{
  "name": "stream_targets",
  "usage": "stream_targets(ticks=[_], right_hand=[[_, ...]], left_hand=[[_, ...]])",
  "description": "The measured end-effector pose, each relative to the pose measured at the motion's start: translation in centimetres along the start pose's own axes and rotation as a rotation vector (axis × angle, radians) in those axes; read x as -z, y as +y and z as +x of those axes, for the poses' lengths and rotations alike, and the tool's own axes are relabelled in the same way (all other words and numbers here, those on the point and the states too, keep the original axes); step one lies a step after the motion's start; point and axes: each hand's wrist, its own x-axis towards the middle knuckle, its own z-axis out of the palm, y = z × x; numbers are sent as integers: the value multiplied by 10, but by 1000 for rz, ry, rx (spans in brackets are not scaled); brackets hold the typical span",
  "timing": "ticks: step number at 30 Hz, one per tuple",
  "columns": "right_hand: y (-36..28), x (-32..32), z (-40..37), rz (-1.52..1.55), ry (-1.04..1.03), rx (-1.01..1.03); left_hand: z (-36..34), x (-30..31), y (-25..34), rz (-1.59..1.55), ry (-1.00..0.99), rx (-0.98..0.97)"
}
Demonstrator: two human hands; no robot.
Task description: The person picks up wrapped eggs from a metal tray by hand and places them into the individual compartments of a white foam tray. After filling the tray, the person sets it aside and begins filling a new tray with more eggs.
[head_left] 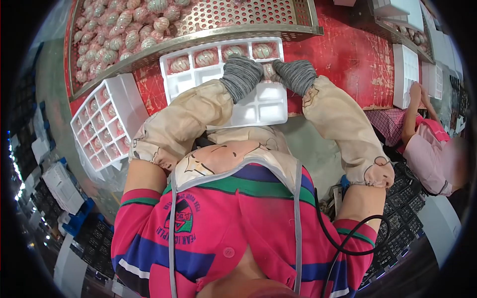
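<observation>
A white tray with square compartments lies on the red table in front of me. Pale striped baubles in pinkish clear wrap sit along its far row. Another bauble lies in the second row at the right, between my two grey-gloved hands. My left hand reaches over the tray, its fingers bent in against this bauble from the left. From the right, my right hand presses its fingertips to the same bauble. The gloves hide part of it and some compartments beneath.
A perforated metal bin holds many wrapped baubles at its left. Filled white trays are stacked at the left. On the right, a co-worker reaches to white trays. A black cable hangs by my right arm.
</observation>
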Motion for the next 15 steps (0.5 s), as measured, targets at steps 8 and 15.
stream_targets(ticks=[8,15], right_hand=[[4,-11,10,75,58,68],[-20,-9,-33,92,-14,-257]], left_hand=[[23,-2,-12,-62,73,56],[77,131,-111,92,425,-46]])
